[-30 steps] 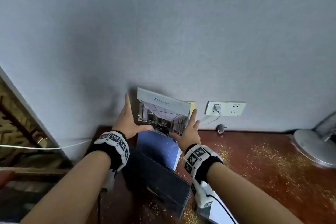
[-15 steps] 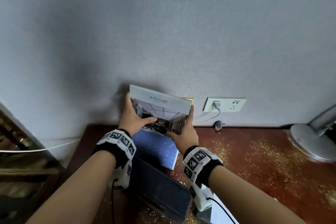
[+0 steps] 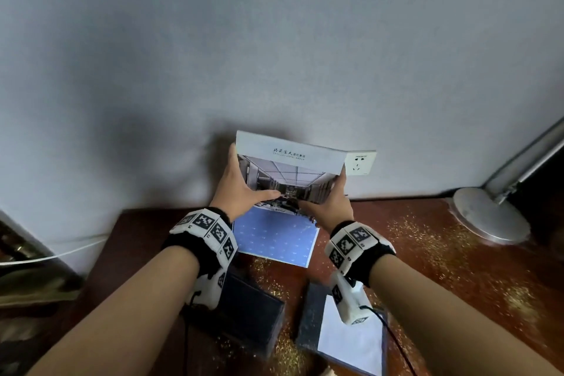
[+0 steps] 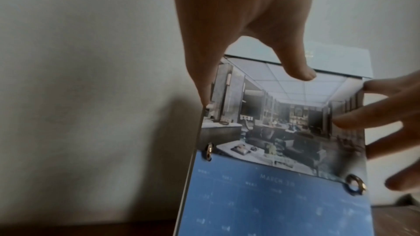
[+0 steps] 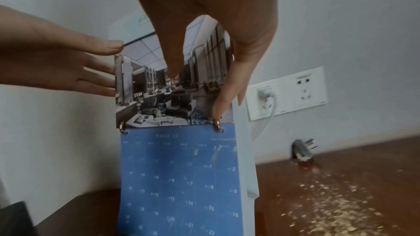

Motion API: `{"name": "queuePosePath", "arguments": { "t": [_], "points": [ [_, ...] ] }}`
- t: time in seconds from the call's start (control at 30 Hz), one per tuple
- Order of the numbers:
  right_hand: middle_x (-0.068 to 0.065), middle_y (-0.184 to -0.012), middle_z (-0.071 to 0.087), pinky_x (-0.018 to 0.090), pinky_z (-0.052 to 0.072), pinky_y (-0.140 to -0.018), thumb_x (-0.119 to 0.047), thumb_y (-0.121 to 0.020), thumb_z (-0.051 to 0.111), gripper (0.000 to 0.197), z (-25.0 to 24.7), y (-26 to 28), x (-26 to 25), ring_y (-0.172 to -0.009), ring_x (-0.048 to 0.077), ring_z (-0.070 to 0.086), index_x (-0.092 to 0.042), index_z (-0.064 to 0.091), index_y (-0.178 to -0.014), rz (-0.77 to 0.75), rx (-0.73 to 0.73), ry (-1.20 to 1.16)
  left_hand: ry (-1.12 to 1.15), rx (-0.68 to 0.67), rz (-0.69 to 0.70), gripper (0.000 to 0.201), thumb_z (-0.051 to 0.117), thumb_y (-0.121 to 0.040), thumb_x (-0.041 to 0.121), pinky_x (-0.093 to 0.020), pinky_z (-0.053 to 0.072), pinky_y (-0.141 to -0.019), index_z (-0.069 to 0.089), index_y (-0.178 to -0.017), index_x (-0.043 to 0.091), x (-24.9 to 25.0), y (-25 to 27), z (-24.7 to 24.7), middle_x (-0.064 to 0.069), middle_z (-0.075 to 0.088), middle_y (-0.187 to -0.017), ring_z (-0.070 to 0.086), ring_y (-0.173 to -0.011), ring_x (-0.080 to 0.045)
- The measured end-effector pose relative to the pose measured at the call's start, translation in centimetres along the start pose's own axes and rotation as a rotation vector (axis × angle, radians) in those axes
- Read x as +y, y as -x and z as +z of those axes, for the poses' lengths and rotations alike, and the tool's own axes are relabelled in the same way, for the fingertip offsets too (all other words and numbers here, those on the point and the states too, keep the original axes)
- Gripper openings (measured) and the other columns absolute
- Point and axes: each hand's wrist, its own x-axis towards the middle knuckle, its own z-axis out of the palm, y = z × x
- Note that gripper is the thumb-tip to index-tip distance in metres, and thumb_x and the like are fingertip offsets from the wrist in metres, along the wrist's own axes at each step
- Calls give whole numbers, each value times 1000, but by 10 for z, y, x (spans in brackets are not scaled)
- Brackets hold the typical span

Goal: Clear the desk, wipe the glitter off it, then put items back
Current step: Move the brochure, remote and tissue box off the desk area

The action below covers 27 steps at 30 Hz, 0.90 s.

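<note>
A desk calendar, with an interior photo on top and a blue March page hanging from two rings, is held up against the grey wall above the desk's back left. My left hand grips its left edge, thumb on the photo. My right hand grips the right edge the same way. In the left wrist view the calendar sits under my left hand. In the right wrist view my right hand holds the calendar. Gold glitter is strewn over the dark red desk.
A dark flat box and a dark folder with white paper lie on the desk near me. A silver lamp base stands at the back right. A wall socket holds a white charger, with a loose plug below it.
Both hands have carried the calendar a little up and to the right, so it now covers the left half of the wall socket. The grip is the same.
</note>
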Motion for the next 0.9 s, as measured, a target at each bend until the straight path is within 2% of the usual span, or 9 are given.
{"name": "queuePosePath", "arguments": {
  "t": [0.13,0.3,0.4,0.47,0.57,0.7,0.73,0.83,0.9],
  "points": [
    [13,-110,64,51,55,-76,-26,-69,82,121,-54,-11,27,-87,36,67,-32,-11,-147,6,26,16,4,-15,6,121,91,-54,20,-25,33,-107,12,-146,9,31,5,52,1,42,-138,41,-125,-12],
    [12,-112,61,50,56,-73,-24,-69,83,120,-140,-21,71,-89,36,66,-31,-7,-148,14,54,4,44,-41,38,120,89,-58,14,-11,28,-98,9,-147,9,76,10,133,8,39,-132,37,-122,-5],
    [9,-102,60,48,58,-66,-21,-70,82,115,-199,-28,101,-78,31,66,-32,-2,-147,53,79,-21,36,-81,65,124,90,-56,21,-29,29,-111,8,-148,10,106,9,192,-2,36,-145,34,-133,-13],
    [9,-101,59,46,59,-60,-19,-70,82,112,-231,-31,120,-73,30,66,-32,0,-147,72,104,-36,39,-107,69,125,90,-55,22,-32,28,-113,7,-148,10,122,10,226,-3,34,-147,31,-135,-15],
    [9,-103,57,41,59,-54,-15,-73,80,110,-283,-35,150,-70,29,65,-28,1,-148,107,145,-23,90,-166,78,126,90,-57,19,-22,24,-111,4,-149,10,148,11,282,0,30,-149,27,-136,-8],
    [8,-106,58,46,59,-59,-14,-72,80,107,-331,-40,186,-73,30,66,-31,6,-147,156,205,-2,133,-244,112,118,88,-60,9,6,23,-89,7,-147,8,171,18,336,11,35,-134,29,-116,11],
    [8,-105,57,47,59,-60,-14,-72,79,107,-342,-40,195,-73,30,66,-32,5,-147,170,215,5,139,-260,117,115,87,-60,7,8,25,-87,10,-145,8,175,20,350,14,35,-129,31,-112,11],
    [13,-111,60,46,59,-60,-14,-71,79,109,-362,-41,217,-72,28,65,-37,4,-146,200,232,30,134,-301,118,111,86,-62,7,-6,35,-86,11,-144,9,182,28,377,23,37,-115,34,-103,12],
    [14,-115,59,45,60,-62,-14,-72,79,110,-370,-39,228,-69,23,62,-39,2,-146,225,231,23,133,-335,106,107,86,-62,4,-2,36,-79,14,-142,9,182,31,390,26,40,-106,38,-95,12]
  ]
}}
